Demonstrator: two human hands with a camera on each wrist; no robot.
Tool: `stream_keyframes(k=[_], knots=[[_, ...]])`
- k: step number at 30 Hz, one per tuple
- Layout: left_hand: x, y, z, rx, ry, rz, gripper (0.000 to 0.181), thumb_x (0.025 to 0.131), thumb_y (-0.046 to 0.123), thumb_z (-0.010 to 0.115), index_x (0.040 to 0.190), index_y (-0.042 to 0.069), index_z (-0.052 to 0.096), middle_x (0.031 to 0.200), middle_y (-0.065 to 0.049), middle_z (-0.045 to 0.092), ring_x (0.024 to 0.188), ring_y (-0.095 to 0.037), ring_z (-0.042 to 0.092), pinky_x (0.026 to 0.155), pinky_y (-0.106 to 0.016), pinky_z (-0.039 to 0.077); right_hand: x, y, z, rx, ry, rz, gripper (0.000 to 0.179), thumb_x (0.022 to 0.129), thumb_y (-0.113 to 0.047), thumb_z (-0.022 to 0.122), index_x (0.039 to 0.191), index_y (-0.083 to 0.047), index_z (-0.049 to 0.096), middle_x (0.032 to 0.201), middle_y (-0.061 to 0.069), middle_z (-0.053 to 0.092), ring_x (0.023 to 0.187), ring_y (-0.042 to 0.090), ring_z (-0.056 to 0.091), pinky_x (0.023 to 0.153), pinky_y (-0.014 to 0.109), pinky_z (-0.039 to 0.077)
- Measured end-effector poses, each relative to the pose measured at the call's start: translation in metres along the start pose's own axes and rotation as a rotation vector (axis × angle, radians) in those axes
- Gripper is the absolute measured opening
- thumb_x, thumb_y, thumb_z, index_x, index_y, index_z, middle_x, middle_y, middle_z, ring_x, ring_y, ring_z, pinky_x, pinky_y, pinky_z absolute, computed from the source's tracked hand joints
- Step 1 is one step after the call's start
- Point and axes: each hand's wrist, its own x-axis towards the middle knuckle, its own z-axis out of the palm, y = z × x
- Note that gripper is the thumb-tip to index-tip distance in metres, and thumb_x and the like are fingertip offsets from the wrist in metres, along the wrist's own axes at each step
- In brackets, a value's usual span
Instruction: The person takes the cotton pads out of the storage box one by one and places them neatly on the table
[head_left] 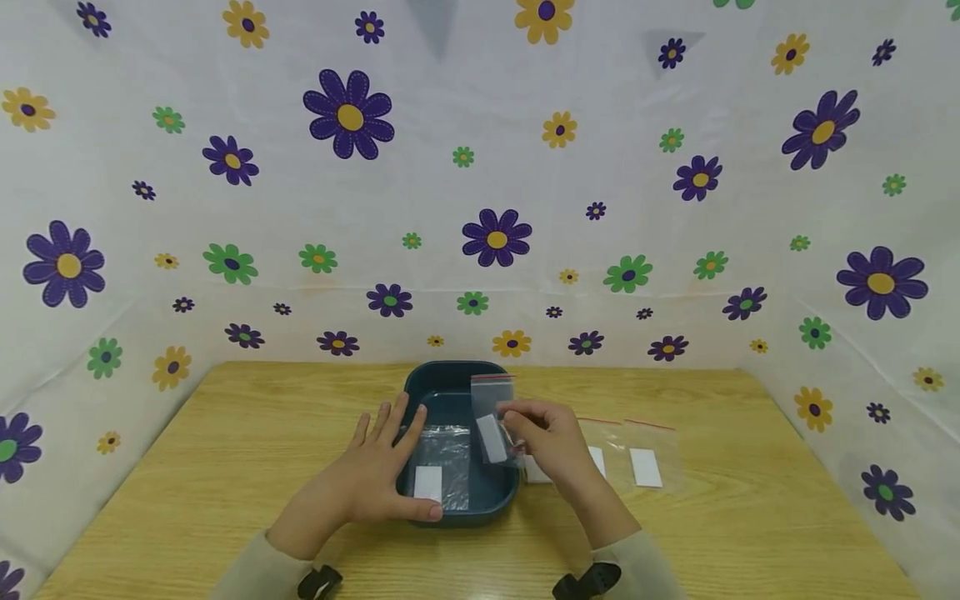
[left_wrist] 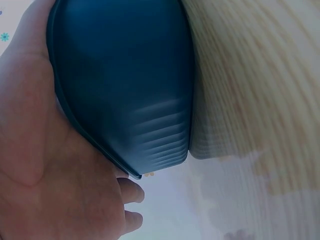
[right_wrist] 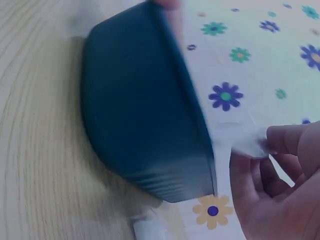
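A dark teal plastic bin (head_left: 457,521) stands on the table. My left hand (head_left: 375,479) rests along its left rim, fingers spread and straight. Inside the bin lies a clear zip bag (head_left: 453,458) with a white rectangular piece (head_left: 428,483) in it. Above the bin's right side my right hand (head_left: 553,437) pinches another clear zip bag (head_left: 489,396), red-lined at the top, holding a similar white piece (head_left: 492,438). In the right wrist view this bag is blurred between thumb and fingers. The left wrist view shows the bin's outer wall (left_wrist: 120,75) against my palm.
Right of the bin, more clear zip bags (head_left: 667,446) with white pieces lie on the wooden table (head_left: 300,400); my right hand and forearm partly cover some. A white cloth (head_left: 420,192) printed with flowers hangs behind the table and at both sides.
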Motion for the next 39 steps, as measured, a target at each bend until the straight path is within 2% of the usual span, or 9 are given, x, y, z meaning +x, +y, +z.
stream_keyframes(k=[2,3,6,9,11,17,21,30,39], knots=[[0.0,0.0,-0.002,0.0,0.0,0.001,0.127,0.069,0.086,0.061,0.162,0.015,0.01,0.167,-0.018,-0.007,0.152,-0.044,-0.004,0.119,-0.066,0.0,0.0,-0.002,-0.008,0.099,-0.042,0.046,0.025,0.099,-0.012,0.062,0.12,-0.001,0.07,0.105,0.009,0.071,0.086,0.016,0.064,0.074,0.028,0.059],[-0.001,0.001,-0.002,-0.004,-0.003,0.002,0.127,0.069,0.086,0.061,0.162,0.015,0.01,0.167,-0.018,-0.007,0.152,-0.044,-0.004,0.118,-0.066,0.0,0.0,-0.003,-0.011,0.112,-0.052,0.057,0.025,0.099,-0.012,0.062,0.12,0.0,0.07,0.103,0.009,0.071,0.084,0.016,0.064,0.073,0.028,0.059],[-0.001,0.001,-0.004,-0.011,-0.011,0.005,0.128,0.069,0.087,0.06,0.162,0.014,0.01,0.167,-0.018,-0.008,0.152,-0.044,-0.004,0.119,-0.066,-0.001,-0.002,-0.007,-0.019,0.065,-0.024,0.041,0.022,0.098,-0.01,0.064,0.115,0.0,0.072,0.097,0.008,0.071,0.081,0.016,0.065,0.07,0.028,0.059],[0.0,0.001,-0.004,-0.012,-0.021,0.002,0.129,0.069,0.087,0.06,0.162,0.014,0.009,0.167,-0.018,-0.009,0.152,-0.044,-0.005,0.119,-0.065,-0.002,-0.006,-0.013,-0.027,-0.022,0.049,-0.014,0.019,0.096,-0.011,0.066,0.111,-0.003,0.074,0.093,0.011,0.071,0.077,0.018,0.066,0.066,0.028,0.059],[0.0,0.001,-0.003,-0.014,-0.023,0.0,0.129,0.068,0.087,0.06,0.162,0.014,0.01,0.167,-0.018,-0.009,0.152,-0.044,-0.005,0.119,-0.065,-0.002,-0.008,-0.015,-0.032,-0.02,0.073,-0.025,0.019,0.096,-0.012,0.066,0.112,-0.004,0.074,0.094,0.012,0.071,0.077,0.019,0.066,0.064,0.028,0.059],[0.0,0.0,0.0,-0.015,-0.018,0.001,0.129,0.069,0.087,0.06,0.162,0.014,0.01,0.167,-0.018,-0.009,0.152,-0.044,-0.005,0.119,-0.065,-0.002,-0.012,-0.014,-0.052,0.063,0.023,0.054,0.029,0.099,-0.012,0.061,0.127,-0.002,0.065,0.098,0.009,0.07,0.082,0.017,0.067,0.067,0.027,0.059],[0.0,-0.001,0.001,-0.011,-0.012,0.003,0.128,0.069,0.086,0.061,0.162,0.015,0.009,0.167,-0.018,-0.01,0.152,-0.044,-0.005,0.118,-0.066,-0.001,-0.015,-0.009,-0.067,0.086,0.012,0.095,0.033,0.101,-0.013,0.059,0.131,-0.001,0.062,0.1,0.007,0.069,0.084,0.016,0.067,0.07,0.027,0.059],[-0.001,-0.001,0.0,-0.011,-0.002,0.001,0.128,0.068,0.087,0.06,0.162,0.017,0.008,0.167,-0.018,-0.009,0.152,-0.044,-0.004,0.119,-0.065,-0.002,-0.019,-0.004,-0.092,0.067,0.012,0.113,0.036,0.102,-0.014,0.056,0.135,0.001,0.057,0.099,0.002,0.067,0.087,0.013,0.066,0.074,0.03,0.059],[0.0,0.001,-0.001,0.001,-0.006,0.0,0.127,0.069,0.086,0.061,0.162,0.017,0.009,0.167,-0.017,-0.007,0.152,-0.045,-0.001,0.119,-0.066,-0.001,-0.022,0.0,-0.112,0.055,0.045,0.14,0.04,0.103,-0.016,0.055,0.137,0.003,0.052,0.102,0.001,0.066,0.089,0.013,0.065,0.076,0.03,0.059]])
